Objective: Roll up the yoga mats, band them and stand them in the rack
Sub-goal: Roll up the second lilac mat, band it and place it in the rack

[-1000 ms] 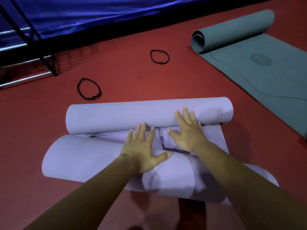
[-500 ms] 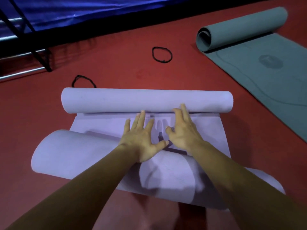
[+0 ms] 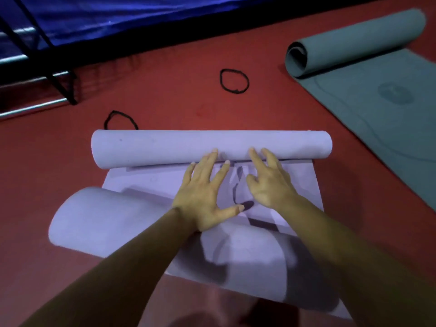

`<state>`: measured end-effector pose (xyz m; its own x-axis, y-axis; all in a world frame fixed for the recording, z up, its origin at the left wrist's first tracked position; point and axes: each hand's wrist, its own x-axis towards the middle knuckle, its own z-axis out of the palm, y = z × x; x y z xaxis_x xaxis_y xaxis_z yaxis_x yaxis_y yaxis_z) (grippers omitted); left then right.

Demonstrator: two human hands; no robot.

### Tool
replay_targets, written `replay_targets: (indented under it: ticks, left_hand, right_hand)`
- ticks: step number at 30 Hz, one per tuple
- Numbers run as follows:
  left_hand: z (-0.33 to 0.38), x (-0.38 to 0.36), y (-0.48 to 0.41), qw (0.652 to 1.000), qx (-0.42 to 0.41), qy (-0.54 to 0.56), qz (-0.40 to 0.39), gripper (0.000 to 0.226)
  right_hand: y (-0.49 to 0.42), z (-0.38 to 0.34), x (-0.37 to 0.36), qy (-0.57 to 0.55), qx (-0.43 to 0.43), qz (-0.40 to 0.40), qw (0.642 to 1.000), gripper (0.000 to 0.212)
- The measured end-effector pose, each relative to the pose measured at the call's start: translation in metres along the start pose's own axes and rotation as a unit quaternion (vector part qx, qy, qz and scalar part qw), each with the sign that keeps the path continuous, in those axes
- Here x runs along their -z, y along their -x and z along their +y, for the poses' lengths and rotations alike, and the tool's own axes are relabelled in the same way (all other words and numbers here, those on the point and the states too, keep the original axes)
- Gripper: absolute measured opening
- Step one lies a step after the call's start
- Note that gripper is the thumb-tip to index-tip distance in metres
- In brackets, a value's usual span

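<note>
A lavender yoga mat [image 3: 151, 147] lies across the red floor in front of me, its far end wound into a roll and its near end curling up by my forearms. My left hand [image 3: 204, 194] lies flat with spread fingers on the flat stretch, fingertips at the roll. My right hand [image 3: 269, 180] lies beside it, fingers extended and touching the roll's near side. Two black elastic bands lie beyond the mat: one band [image 3: 234, 80] in the open, the other band [image 3: 120, 120] half hidden behind the roll's left end.
A grey-green yoga mat [image 3: 377, 90], partly rolled at its far end, is spread out at the right. A metal rack frame [image 3: 59, 83] with black legs and silver bars stands at the far left before a blue tarp [image 3: 106, 15].
The lavender roll has moved away from me, toward the left band, which it now partly covers. Both hands followed it forward over the flat part.
</note>
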<state>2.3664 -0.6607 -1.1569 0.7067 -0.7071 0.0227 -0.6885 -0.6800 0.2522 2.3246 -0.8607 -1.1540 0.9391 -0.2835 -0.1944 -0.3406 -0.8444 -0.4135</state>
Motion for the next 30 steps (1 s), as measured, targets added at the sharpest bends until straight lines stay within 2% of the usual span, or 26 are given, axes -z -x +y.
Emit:
replay_targets:
  ticks: [2, 4, 7, 10, 12, 16, 19, 22, 24, 30]
  left_hand:
    - [-0.001, -0.004, -0.010, 0.996, 0.070, -0.019, -0.052, 0.131]
    - [-0.004, -0.009, -0.020, 0.991, 0.099, -0.024, -0.086, 0.135]
    - [-0.005, -0.012, -0.032, 0.987, 0.117, -0.027, -0.108, 0.131]
    - [-0.008, -0.012, -0.039, 0.982, 0.116, -0.040, -0.141, 0.120]
    - [-0.008, -0.015, -0.042, 0.984, 0.105, -0.047, -0.133, 0.110]
    - [-0.011, -0.015, -0.041, 0.984, 0.111, -0.046, -0.133, 0.107]
    - [-0.009, -0.012, -0.038, 0.987, 0.104, -0.038, -0.117, 0.103]
    - [-0.011, -0.010, -0.033, 0.989, 0.104, -0.025, -0.100, 0.095]
    - [-0.011, -0.009, -0.030, 0.991, 0.097, -0.022, -0.085, 0.092]
    - [-0.016, 0.010, -0.021, 0.992, 0.096, 0.012, -0.081, 0.088]
  right_hand:
    - [0.001, 0.000, 0.001, 0.020, 0.008, 0.016, 1.000, 0.069]
    - [0.002, 0.001, 0.000, 0.033, 0.019, 0.017, 0.999, 0.068]
    - [0.021, -0.001, 0.005, 0.053, 0.010, -0.016, 0.998, 0.065]
    - [0.055, -0.011, 0.003, 0.065, 0.014, 0.005, 0.998, 0.053]
    - [0.083, -0.022, -0.009, 0.048, 0.011, 0.022, 0.999, 0.052]
    - [0.105, -0.036, -0.021, 0.070, -0.034, 0.046, 0.996, 0.054]
    - [0.126, -0.045, -0.025, 0.071, -0.017, 0.081, 0.994, 0.060]
    - [0.136, -0.046, -0.041, 0.100, 0.003, 0.115, 0.988, 0.045]
    - [0.131, -0.042, -0.047, 0.113, 0.001, 0.135, 0.984, 0.042]
    - [0.112, -0.042, -0.036, 0.131, -0.007, 0.095, 0.987, 0.052]
